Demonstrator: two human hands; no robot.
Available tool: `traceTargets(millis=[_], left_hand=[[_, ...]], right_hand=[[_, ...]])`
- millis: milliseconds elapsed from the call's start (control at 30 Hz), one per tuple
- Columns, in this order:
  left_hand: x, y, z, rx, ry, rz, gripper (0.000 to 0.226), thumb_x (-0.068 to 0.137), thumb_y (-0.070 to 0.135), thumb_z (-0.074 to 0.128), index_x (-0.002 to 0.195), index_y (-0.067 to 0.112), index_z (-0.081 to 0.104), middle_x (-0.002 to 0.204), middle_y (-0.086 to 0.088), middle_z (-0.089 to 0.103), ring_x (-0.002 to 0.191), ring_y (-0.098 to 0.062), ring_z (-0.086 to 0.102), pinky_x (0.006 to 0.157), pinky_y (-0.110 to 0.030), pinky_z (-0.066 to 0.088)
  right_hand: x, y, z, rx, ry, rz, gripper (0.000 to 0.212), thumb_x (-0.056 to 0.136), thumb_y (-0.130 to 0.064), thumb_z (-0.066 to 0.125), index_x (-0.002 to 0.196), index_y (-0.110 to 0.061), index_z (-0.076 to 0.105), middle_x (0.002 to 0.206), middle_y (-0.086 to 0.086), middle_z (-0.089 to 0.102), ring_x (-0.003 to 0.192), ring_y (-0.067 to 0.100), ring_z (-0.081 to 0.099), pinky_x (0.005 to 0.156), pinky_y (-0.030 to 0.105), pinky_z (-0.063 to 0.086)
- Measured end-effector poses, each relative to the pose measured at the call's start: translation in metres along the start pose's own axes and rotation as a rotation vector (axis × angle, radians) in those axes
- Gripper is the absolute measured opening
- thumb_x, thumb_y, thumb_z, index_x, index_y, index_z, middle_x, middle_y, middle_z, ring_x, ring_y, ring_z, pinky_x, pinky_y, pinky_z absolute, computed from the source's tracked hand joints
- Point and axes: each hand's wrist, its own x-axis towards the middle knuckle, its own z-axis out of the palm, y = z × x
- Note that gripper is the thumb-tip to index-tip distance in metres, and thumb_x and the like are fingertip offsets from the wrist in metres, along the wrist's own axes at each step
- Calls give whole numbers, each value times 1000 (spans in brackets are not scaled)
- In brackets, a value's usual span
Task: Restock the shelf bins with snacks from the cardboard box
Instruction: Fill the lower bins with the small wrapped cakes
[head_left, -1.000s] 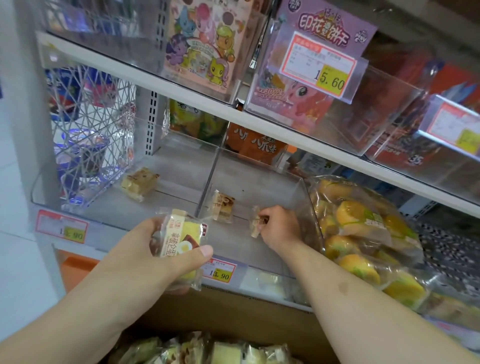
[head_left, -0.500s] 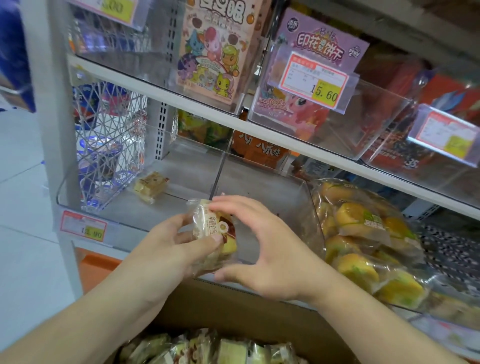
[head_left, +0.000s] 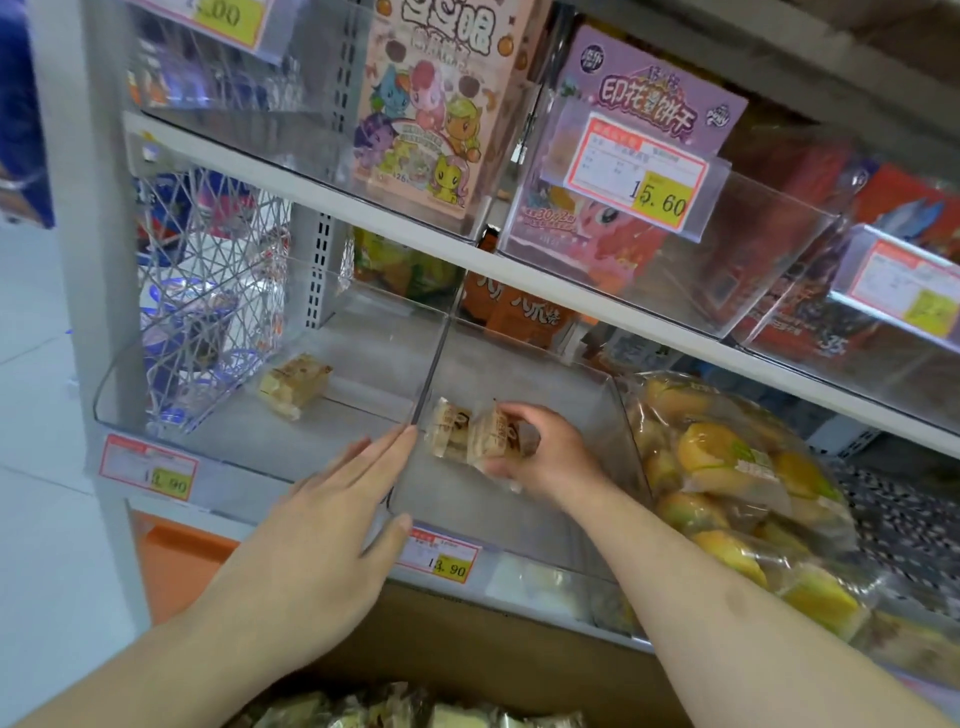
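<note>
Right hand (head_left: 550, 457) pinches a wrapped cake (head_left: 493, 439) down in the middle bin (head_left: 597, 509), another cake (head_left: 448, 428) touching at its 9 o'clock. Left hand (head_left: 332, 519) hangs flat, fingers spread, empty.

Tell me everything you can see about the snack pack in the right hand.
The snack pack is a small cake slice sealed in clear, crinkly plastic with printed lettering and a brown patch; the text is too blurred to read. The right hand grips it, fingers curled over the top and thumb beneath, low inside the middle clear bin. It lies tilted against a similar wrapped pack by the divider. The left hand does not touch it.
</note>
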Motion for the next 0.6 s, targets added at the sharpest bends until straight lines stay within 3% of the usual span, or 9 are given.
traceTargets(millis=[167,333,533,600], left_hand=[[-2,-4,3,75,13,36,74,108,55,33,153,61,-25,141,54,-27,138,18,-7,118,-15,1],[-2,-1,3,60,47,48,75,108,54,35,157,55,-22,156,45,-21,133,19,2,122,-17,7],[-4,-3,6,66,36,60,77,108,53,38,158,56,-21,161,43,-17,152,10,12,124,-20,9],[-3,-5,7,86,34,72,77,108,52,37,158,55,-22,160,43,-18,153,9,12,124,-19,9]], right_hand=[[20,24,8,-53,23,94,85,66,-22,101,141,-35,63,138,-11,64,126,13,60,108,27,46],[18,31,2,-159,14,76,82,70,-22,98,143,-30,61,134,-9,63,121,12,59,98,21,41],[29,30,24,-198,98,-32,61,71,-27,96,121,-29,61,123,-9,62,112,16,62,95,35,54],[32,33,27,-196,97,-43,54,73,-28,95,117,-29,65,114,-10,67,104,16,64,89,31,53]])
